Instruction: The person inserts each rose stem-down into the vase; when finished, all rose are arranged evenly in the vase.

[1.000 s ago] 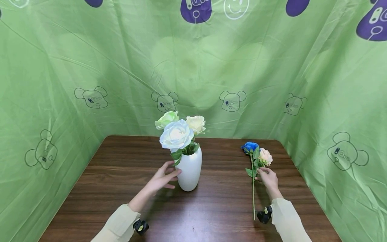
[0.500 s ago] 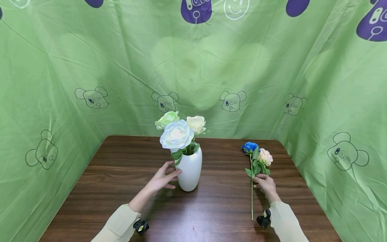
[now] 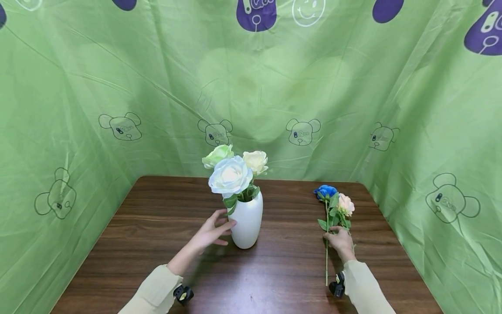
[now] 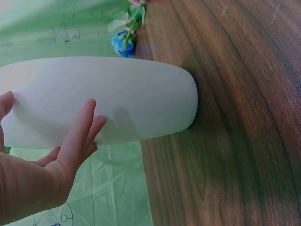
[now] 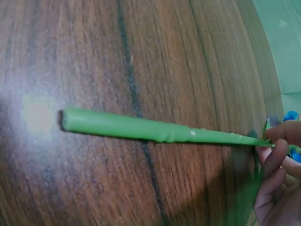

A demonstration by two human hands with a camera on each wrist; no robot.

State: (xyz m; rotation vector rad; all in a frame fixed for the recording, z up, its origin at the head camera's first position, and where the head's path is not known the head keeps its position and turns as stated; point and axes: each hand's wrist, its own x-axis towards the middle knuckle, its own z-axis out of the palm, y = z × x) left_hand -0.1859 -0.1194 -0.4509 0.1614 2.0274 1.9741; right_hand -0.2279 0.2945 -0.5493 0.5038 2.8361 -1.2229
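Note:
A white vase (image 3: 246, 224) stands upright left of the table's middle. It holds a pale blue rose (image 3: 230, 175), a light green rose (image 3: 218, 155) and a cream rose (image 3: 256, 162). My left hand (image 3: 211, 230) is at the vase's left side, its fingers fairly straight and lightly touching the wall. On the right lie a blue rose (image 3: 325, 191) and a pale pink flower (image 3: 346, 204), their leaves overlapping. My right hand (image 3: 342, 242) pinches the blue rose's green stem (image 5: 141, 127) below the leaves; the pink flower's stem is mostly hidden under that hand.
The brown wooden table (image 3: 164, 205) carries all of this. Green cloth (image 3: 259, 87) with printed bear heads encloses its back and both sides. A black wrist camera (image 3: 337, 285) sits on the right sleeve, close to the blue rose's stem end.
My right hand has moved down and left from the pink flower's leaves to the blue rose's stem, and the fingers now pinch it. My left hand and the vase have stayed put.

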